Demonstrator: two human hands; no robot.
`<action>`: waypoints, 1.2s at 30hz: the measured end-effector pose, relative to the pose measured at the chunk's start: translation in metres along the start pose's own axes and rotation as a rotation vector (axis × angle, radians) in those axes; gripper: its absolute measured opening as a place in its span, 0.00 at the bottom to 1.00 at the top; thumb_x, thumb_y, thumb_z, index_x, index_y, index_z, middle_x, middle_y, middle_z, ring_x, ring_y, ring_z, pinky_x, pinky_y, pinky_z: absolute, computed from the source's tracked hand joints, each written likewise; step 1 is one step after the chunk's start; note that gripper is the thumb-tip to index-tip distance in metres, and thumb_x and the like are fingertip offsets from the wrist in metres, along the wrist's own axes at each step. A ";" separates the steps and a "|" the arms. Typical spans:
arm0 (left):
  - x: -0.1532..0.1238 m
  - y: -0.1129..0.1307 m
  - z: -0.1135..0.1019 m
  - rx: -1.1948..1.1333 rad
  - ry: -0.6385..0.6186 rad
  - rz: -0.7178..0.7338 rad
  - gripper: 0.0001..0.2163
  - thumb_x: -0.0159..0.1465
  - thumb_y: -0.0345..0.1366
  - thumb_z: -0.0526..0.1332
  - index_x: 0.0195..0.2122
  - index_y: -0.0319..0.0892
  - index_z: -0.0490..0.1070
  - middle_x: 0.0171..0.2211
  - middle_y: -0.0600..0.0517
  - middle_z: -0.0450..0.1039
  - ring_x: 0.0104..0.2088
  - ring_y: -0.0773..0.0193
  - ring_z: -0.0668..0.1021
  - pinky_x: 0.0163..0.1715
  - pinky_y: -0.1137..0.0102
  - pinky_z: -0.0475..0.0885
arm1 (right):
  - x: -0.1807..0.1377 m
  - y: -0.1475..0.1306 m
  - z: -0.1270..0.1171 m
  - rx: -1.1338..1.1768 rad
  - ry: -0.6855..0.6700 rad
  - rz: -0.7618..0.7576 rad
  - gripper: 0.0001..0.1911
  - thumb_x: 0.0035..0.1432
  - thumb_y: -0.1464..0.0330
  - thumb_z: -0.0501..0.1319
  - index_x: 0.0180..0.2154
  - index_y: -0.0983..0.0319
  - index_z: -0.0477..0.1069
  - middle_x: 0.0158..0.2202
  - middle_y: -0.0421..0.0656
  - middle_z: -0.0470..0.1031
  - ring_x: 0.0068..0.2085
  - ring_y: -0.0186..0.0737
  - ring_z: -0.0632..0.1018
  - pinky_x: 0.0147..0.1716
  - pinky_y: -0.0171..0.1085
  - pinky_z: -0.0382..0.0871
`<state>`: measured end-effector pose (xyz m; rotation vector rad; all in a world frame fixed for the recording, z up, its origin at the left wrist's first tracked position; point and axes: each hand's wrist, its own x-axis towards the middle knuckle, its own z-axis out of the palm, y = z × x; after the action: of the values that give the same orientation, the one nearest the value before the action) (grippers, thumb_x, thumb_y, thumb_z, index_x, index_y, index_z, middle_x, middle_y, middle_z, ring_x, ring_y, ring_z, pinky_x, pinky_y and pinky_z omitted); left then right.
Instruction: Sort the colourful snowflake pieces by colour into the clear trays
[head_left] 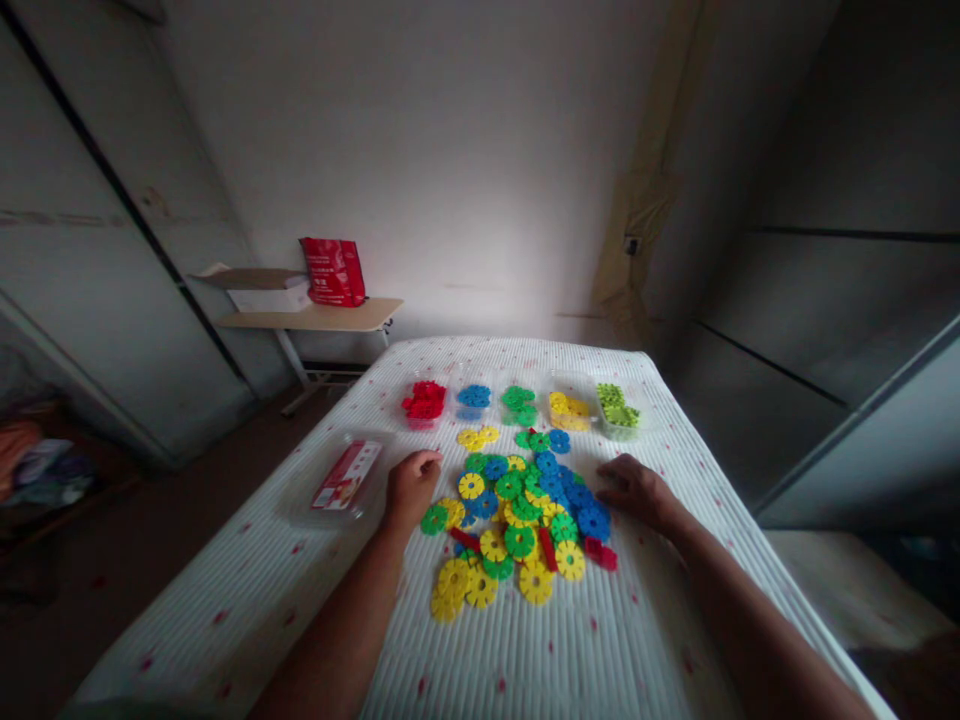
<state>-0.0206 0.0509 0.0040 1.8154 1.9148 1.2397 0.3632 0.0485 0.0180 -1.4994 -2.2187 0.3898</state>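
My left hand [412, 488] rests on the tablecloth left of a loose pile of flat, notched plastic discs. Its fingers are curled in, and nothing shows in them. My right hand [637, 490] is at the pile's right edge, beside the blue discs [592, 520]. Its fingers are bent but apart, with no piece visible in them. Yellow discs [535, 582] lie at the near side, with green discs [520, 541] and more blue among them. A few red pieces [547, 549] lie in the pile. Another red piece [601, 554] sits at its right edge.
Behind the pile, clear tubs hold red pieces [425, 400], blue discs [474, 396], green discs [518, 400], yellow pieces [569, 408] and light green pieces [619, 405]. Left lies a clear container with a red label [347, 475]. A side table [330, 315] bears a red bag [334, 272].
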 end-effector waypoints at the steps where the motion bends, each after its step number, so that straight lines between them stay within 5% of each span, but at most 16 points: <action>1: 0.000 0.000 0.000 0.000 -0.001 0.000 0.10 0.54 0.33 0.54 0.31 0.40 0.74 0.27 0.52 0.76 0.27 0.66 0.75 0.31 0.73 0.69 | 0.000 0.000 0.000 0.004 0.003 0.000 0.19 0.48 0.60 0.60 0.41 0.62 0.72 0.39 0.46 0.71 0.39 0.42 0.74 0.39 0.38 0.68; 18: 0.000 -0.004 0.002 -0.002 0.008 0.001 0.10 0.55 0.34 0.54 0.32 0.40 0.74 0.27 0.52 0.76 0.27 0.66 0.75 0.29 0.74 0.69 | 0.000 -0.011 -0.007 0.018 0.055 -0.016 0.17 0.50 0.58 0.59 0.38 0.63 0.72 0.35 0.45 0.72 0.32 0.38 0.73 0.32 0.37 0.69; 22: 0.000 -0.005 0.003 -0.005 0.016 0.014 0.09 0.55 0.34 0.55 0.31 0.40 0.74 0.27 0.52 0.76 0.27 0.66 0.75 0.29 0.74 0.69 | -0.008 -0.044 -0.019 0.067 0.078 -0.070 0.17 0.54 0.58 0.55 0.40 0.63 0.70 0.35 0.46 0.72 0.30 0.35 0.72 0.27 0.34 0.67; 28: 0.000 -0.006 0.004 -0.015 0.011 0.020 0.09 0.54 0.31 0.54 0.31 0.41 0.74 0.29 0.52 0.77 0.30 0.65 0.76 0.33 0.73 0.70 | -0.031 -0.118 -0.025 -0.212 -0.216 -0.388 0.14 0.51 0.60 0.60 0.40 0.58 0.71 0.36 0.44 0.73 0.36 0.40 0.73 0.36 0.37 0.64; 36: 0.000 -0.003 0.003 -0.003 -0.004 0.016 0.09 0.54 0.31 0.54 0.31 0.40 0.74 0.30 0.51 0.77 0.31 0.65 0.76 0.34 0.72 0.70 | -0.045 -0.117 0.014 -0.451 -0.141 -0.394 0.12 0.53 0.63 0.58 0.40 0.60 0.70 0.34 0.44 0.73 0.37 0.41 0.71 0.35 0.38 0.58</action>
<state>-0.0209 0.0521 0.0000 1.8337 1.8985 1.2420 0.2765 -0.0367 0.0512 -1.2085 -2.7707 -0.1450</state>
